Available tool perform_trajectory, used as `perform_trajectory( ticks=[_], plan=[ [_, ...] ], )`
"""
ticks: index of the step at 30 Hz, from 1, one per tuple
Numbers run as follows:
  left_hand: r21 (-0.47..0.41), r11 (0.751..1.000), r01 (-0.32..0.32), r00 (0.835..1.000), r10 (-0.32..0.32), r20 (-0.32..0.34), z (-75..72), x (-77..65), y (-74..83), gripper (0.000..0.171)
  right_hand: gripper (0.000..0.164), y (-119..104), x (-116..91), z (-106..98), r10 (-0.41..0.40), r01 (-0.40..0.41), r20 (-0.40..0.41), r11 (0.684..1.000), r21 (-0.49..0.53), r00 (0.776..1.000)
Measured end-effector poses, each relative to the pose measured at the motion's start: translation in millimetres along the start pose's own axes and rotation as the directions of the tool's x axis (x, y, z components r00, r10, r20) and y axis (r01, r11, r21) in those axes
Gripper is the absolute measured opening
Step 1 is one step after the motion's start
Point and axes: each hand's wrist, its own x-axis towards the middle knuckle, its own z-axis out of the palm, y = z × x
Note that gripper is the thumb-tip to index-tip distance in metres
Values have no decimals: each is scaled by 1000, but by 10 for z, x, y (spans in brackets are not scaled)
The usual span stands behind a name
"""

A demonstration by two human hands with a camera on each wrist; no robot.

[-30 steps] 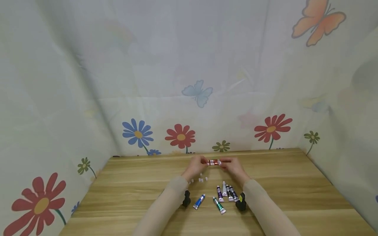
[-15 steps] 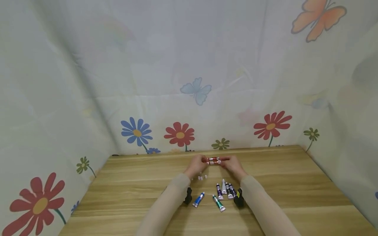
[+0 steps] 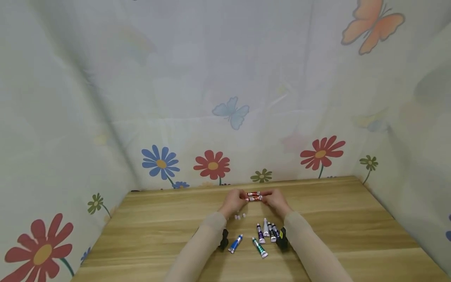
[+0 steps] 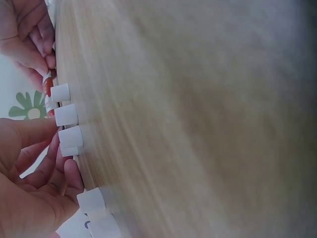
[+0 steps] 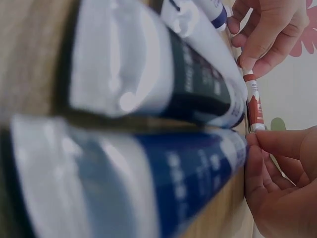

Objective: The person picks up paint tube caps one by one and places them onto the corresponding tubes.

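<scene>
At the back of the table, two red paint tubes lie side by side between my hands. My left hand (image 3: 233, 202) pinches the cap end of the nearer red paint tube (image 3: 254, 199). The tube's flat crimped end is between the thumb and fingers of my right hand (image 3: 277, 201). Just behind it is the farther red paint tube (image 3: 252, 194), its ends partly hidden by fingers. The right wrist view shows one red tube (image 5: 254, 101) spanning from hand to hand. Whether the held tube touches the table, I cannot tell.
Several small white cap-like pieces (image 4: 67, 115) stand by my left hand. Nearer me lie a blue tube (image 3: 235, 243) and a green tube (image 3: 259, 247). Purple (image 3: 260, 234), white (image 3: 266, 227) and dark tubes (image 3: 272, 232) cluster before my right forearm. A printed curtain (image 3: 197, 98) hangs behind the table.
One red tube showed between my hands at first; half a second ago and now a second shows behind it. Both hands keep their grip, and the head view shifts slightly.
</scene>
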Motion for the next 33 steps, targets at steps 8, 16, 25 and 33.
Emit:
perform_trajectory(
  ticks=[8, 16, 25, 33],
  plan=[
    [-2, 998, 58, 998, -58, 10, 21, 37, -74, 6, 25, -32, -43, 26, -41, 41, -7, 999, -27, 999],
    [2, 997, 72, 997, -72, 14, 9, 18, -35, 8, 25, -36, -55, 20, -35, 35, 0, 998, -54, 999],
    [0, 998, 65, 998, -65, 25, -13, -44, 5, 12, 23, -28, -82, 9, -36, 35, -4, 997, -76, 999],
    [7, 999, 49, 998, -49, 24, -30, -30, -23, 15, 22, -4, -73, -17, -35, 34, -10, 997, -65, 999]
  ],
)
